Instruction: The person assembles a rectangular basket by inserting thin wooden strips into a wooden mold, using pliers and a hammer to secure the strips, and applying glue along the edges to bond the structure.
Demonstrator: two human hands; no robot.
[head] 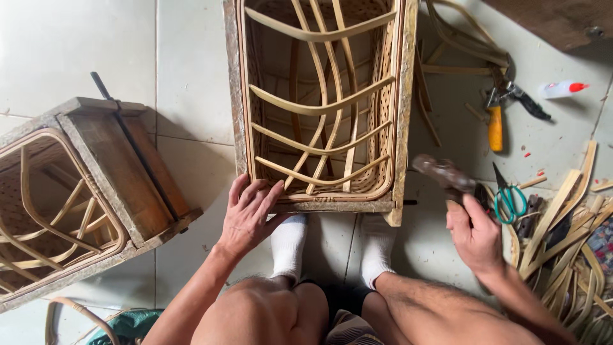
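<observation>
Two hands show in the head view, and I read them from above, past bare knees and white socks [290, 246]. On my screen the left hand [248, 217] lies flat and spread, fingers loose, on the near left corner of the rattan frame [319, 102], pressing on its grey wooden rim; it closes on nothing. The frame stands on the pale tiled floor [83, 45] directly ahead of the feet, a tall box of woven cane with curved strips crossing its open face, its near edge just beside the toes.

The right hand [476, 236] is curled tight round the handle of a hammer [444, 172], held off to the right of the frame, near its lower right corner but apart from it. The hammer's dark head is blurred, so I would only say it looks like worn metal; I cannot tell its shape for sure.

Just beyond that hand lie green-handled scissors [511, 198], touching a heap of loose cane strips [568, 243] that fans out to the right edge. Further up the floor are pliers with an orange grip [496, 124] and a small white glue bottle with a red cap [562, 89], well apart from the hands. A second rattan frame [70, 198] rests tilted at the left, near the left forearm but not touching it.
</observation>
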